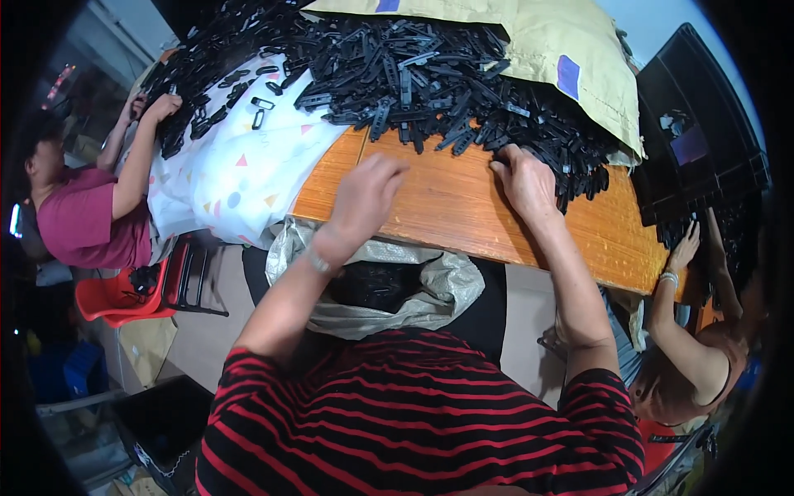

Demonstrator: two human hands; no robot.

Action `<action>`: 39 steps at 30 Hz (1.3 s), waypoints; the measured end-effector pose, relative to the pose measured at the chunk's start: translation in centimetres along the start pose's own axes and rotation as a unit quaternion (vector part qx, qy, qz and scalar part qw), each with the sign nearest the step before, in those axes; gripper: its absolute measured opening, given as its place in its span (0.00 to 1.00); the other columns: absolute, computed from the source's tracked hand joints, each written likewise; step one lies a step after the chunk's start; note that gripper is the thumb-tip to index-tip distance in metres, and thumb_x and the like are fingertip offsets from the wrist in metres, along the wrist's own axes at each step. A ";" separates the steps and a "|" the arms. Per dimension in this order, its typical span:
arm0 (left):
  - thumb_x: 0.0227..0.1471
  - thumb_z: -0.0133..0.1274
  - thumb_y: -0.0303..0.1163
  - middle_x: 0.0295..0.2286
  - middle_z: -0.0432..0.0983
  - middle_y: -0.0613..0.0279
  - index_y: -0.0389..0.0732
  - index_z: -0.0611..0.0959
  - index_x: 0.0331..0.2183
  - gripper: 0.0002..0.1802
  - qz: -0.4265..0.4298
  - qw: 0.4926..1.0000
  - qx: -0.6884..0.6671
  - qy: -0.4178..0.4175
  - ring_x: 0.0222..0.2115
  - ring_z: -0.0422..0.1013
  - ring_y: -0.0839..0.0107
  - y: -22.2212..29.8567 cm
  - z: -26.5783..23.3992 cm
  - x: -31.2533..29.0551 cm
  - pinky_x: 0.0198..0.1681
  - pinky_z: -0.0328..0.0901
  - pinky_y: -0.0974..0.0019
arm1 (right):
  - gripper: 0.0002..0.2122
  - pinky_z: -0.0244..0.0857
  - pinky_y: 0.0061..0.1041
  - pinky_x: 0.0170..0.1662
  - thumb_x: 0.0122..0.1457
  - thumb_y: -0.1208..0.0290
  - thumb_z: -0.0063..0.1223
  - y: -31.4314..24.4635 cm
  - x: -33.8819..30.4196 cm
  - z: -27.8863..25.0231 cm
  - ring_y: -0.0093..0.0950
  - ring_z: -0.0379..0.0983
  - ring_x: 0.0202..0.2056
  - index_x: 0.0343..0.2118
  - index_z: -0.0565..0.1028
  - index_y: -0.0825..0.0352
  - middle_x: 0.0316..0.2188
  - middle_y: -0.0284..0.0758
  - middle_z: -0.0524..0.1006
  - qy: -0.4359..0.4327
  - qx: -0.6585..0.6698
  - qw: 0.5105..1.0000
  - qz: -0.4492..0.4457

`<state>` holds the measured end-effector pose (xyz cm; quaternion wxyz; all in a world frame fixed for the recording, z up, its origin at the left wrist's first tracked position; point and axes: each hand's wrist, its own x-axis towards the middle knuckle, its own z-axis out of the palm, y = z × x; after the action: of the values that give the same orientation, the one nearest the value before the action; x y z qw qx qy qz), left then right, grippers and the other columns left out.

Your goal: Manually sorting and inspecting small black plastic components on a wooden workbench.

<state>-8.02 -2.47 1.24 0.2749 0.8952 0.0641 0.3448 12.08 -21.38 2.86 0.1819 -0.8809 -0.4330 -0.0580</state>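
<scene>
A large heap of small, elongated black plastic pieces (405, 70) covers the far part of the brown wooden table (447, 198). My right hand (529, 182) is at the heap's near edge, its thumb and fingers curled together. What lies between those fingertips I cannot make out. Over the table's front edge hovers my left hand (370, 194), bent at the wrist and pointing right. It is blurred, and its fingers are partly hidden, so its grip is unclear. Below the edge, in front of me, a whitish woven sack (451, 289) gapes with dark pieces inside.
A patterned white sheet (240, 157) carries scattered black pieces, where a person in a magenta shirt (87, 207) works at left. Another person's hand (685, 246) is at right, beside a tilted black bin (695, 132). Yellowish sacking (571, 41) lies behind the heap. A red chair (124, 293) stands left.
</scene>
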 end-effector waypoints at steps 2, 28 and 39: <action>0.50 0.53 0.24 0.30 0.72 0.56 0.40 0.79 0.36 0.08 0.011 0.998 0.046 -0.029 0.31 0.72 0.54 -1.0 1.5 2.8 0.33 0.66 0.59 | 0.08 0.69 0.38 0.37 0.53 0.71 0.56 0.6 0.2 0.2 0.44 0.76 0.34 0.35 0.75 0.67 0.32 0.44 0.78 -0.002 -0.001 1.000 -0.015; 0.43 0.55 0.23 0.30 0.73 0.59 0.41 0.78 0.37 0.14 0.143 0.980 0.089 -0.110 0.35 0.69 0.58 -1.0 1.5 4.7 0.35 0.68 0.63 | 0.10 0.67 0.32 0.32 0.49 0.76 0.62 0.0 -3.7 -1.0 0.37 0.73 0.27 0.34 0.74 0.70 0.29 0.43 0.75 -0.014 0.008 0.998 -0.062; 0.55 0.54 0.23 0.36 0.78 0.63 0.36 0.76 0.45 0.14 -0.272 0.830 -0.485 0.028 0.33 0.74 0.80 -0.4 3.0 3.8 0.35 0.70 0.79 | 0.09 0.67 0.20 0.30 0.56 0.77 0.56 -7.4 -0.6 1.8 0.20 0.72 0.25 0.39 0.74 0.73 0.29 0.35 0.75 0.111 0.328 0.937 -0.042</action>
<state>-3.13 -2.32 1.40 0.7548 0.5830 0.1374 0.2674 5.81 -17.03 3.05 0.5049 -0.7415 -0.4416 -0.0175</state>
